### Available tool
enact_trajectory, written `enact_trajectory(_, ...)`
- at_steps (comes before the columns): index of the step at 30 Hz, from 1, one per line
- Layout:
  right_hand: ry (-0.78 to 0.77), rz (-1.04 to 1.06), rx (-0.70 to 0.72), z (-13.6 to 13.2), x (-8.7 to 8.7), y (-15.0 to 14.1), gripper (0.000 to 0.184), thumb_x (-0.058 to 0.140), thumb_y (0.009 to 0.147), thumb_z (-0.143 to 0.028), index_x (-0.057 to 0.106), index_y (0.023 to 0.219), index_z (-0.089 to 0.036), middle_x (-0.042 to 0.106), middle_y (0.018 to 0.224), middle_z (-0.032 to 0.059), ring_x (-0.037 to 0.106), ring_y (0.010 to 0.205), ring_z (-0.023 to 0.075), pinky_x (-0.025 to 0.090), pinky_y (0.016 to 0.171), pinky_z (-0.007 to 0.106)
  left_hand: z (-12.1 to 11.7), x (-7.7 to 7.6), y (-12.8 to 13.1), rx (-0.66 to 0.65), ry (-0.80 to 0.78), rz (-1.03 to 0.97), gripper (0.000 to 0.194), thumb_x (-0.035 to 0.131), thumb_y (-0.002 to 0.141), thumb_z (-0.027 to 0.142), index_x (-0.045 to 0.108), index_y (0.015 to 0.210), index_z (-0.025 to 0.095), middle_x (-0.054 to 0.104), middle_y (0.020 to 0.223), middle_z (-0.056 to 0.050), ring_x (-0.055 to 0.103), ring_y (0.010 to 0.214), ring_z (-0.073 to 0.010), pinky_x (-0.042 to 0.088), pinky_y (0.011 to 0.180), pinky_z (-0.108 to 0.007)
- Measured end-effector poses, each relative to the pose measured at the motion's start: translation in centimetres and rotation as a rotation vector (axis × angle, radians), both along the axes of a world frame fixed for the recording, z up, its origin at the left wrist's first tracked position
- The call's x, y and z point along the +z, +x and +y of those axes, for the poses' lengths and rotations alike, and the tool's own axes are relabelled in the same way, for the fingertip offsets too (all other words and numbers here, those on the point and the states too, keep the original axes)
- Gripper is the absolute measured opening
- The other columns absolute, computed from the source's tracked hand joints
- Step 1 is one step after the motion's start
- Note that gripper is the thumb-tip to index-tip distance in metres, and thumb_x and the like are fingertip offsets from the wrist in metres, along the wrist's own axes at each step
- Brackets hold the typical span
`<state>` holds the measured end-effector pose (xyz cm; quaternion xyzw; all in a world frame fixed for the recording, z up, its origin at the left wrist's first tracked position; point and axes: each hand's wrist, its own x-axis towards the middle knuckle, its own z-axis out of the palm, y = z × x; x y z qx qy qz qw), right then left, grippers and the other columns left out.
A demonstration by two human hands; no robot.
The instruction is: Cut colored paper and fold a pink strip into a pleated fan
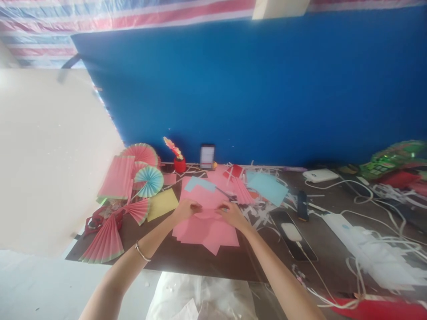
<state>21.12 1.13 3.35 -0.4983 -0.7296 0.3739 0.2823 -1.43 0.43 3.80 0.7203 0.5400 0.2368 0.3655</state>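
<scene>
Both my hands rest on a pile of pink paper sheets [207,231] in the middle of a dark table [187,260]. My left hand [186,209] is closed, pinching the top pink sheet at its fold. A thin bracelet [143,252] circles that wrist. My right hand [232,213] presses and pinches the same sheet a little to the right, fingers curled. Scissors [226,194] lie just beyond my right hand on the pink paper.
Folded pink paper fans [117,178] and a round teal fan [149,181] lie at the left, with a yellow sheet [162,203]. A light blue sheet [267,186], paper strips, a phone [293,235], a white power strip [347,229] and cables fill the right. A blue wall stands behind.
</scene>
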Motion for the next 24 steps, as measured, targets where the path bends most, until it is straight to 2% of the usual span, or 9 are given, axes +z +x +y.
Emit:
enact_trajectory(4,-0.054,0.092,-0.027,0.0,-0.5,1.1,0.024,0.058,0.073,-0.036,0.067,0.084,-0.018,0.068,0.087,0.0055,0.061,0.086,0.0205,0.045,0.079,0.033,-0.1,0.5,-0.6,0.020,-0.076,-0.122,0.034,0.064,0.069,0.041,0.070,0.088,0.014,0.070,0.094,-0.007,0.064,0.087,-0.0209,0.048,0.078,-0.028)
enact_trajectory(9,0.013,0.019,-0.007,-0.2,-0.8,1.8,0.021,0.058,0.074,-0.035,0.069,0.083,-0.020,0.070,0.087,0.0048,0.064,0.081,0.0212,0.048,0.076,0.033,-0.3,1.2,-1.7,-0.021,-0.074,-0.107,0.033,0.065,0.067,0.040,0.071,0.086,0.013,0.071,0.088,-0.008,0.064,0.082,-0.0213,0.048,0.073,-0.028)
enact_trajectory(13,0.117,-0.079,-0.004,-0.1,-0.6,1.8,0.023,0.053,0.079,-0.032,0.068,0.095,-0.022,0.069,0.097,0.0046,0.063,0.088,0.0207,0.048,0.079,0.033,-0.1,0.4,-2.5,-0.099,-0.016,-0.070,0.029,0.062,0.071,0.036,0.070,0.090,0.014,0.070,0.093,-0.007,0.064,0.082,-0.0202,0.048,0.073,-0.027)
enact_trajectory(16,0.253,-0.186,0.081,-0.1,-0.3,1.8,0.024,0.046,0.084,-0.025,0.067,0.097,-0.022,0.068,0.097,0.0046,0.062,0.089,0.0190,0.048,0.080,0.032,0.1,-0.5,-3.0,-0.123,0.010,-0.067,0.035,0.060,0.075,0.032,0.064,0.105,0.014,0.068,0.099,-0.008,0.064,0.087,-0.0197,0.049,0.076,-0.027)
enact_trajectory(18,0.379,-0.282,0.151,-0.2,-0.1,1.7,0.028,0.041,0.086,-0.020,0.066,0.098,-0.020,0.067,0.097,0.0060,0.061,0.090,0.0187,0.047,0.081,0.032,0.2,-1.2,-3.3,-0.132,0.094,-0.013,0.035,0.055,0.079,0.029,0.060,0.110,0.015,0.068,0.099,-0.008,0.064,0.088,-0.0188,0.048,0.078,-0.027)
enact_trajectory(20,0.490,-0.373,0.192,-0.4,-0.2,1.5,0.030,0.037,0.087,-0.016,0.064,0.099,-0.019,0.065,0.097,0.0075,0.059,0.090,0.0189,0.046,0.081,0.032,0.3,-1.8,-3.5,-0.158,0.274,0.102,0.029,0.047,0.084,0.024,0.060,0.109,0.018,0.068,0.101,-0.007,0.063,0.092,-0.0179,0.047,0.083,-0.029)
enact_trajectory(22,0.544,-0.441,0.200,-0.6,-0.6,1.2,0.029,0.036,0.088,-0.015,0.063,0.098,-0.019,0.065,0.095,0.0074,0.058,0.087,0.0184,0.045,0.078,0.031,0.3,-2.6,-3.7,-0.203,0.479,0.232,0.030,0.041,0.086,0.015,0.060,0.107,0.020,0.066,0.106,-0.006,0.060,0.098,-0.0172,0.044,0.088,-0.031)
enact_trajectory(24,0.570,-0.496,0.213,-0.7,-1.3,1.0,0.029,0.034,0.089,-0.016,0.062,0.093,-0.019,0.063,0.090,0.0068,0.057,0.082,0.0175,0.044,0.075,0.030,0.1,-3.5,-3.6,-0.236,0.609,0.364,0.033,0.039,0.085,0.009,0.059,0.109,0.021,0.064,0.108,-0.006,0.058,0.100,-0.0172,0.043,0.089,-0.032)
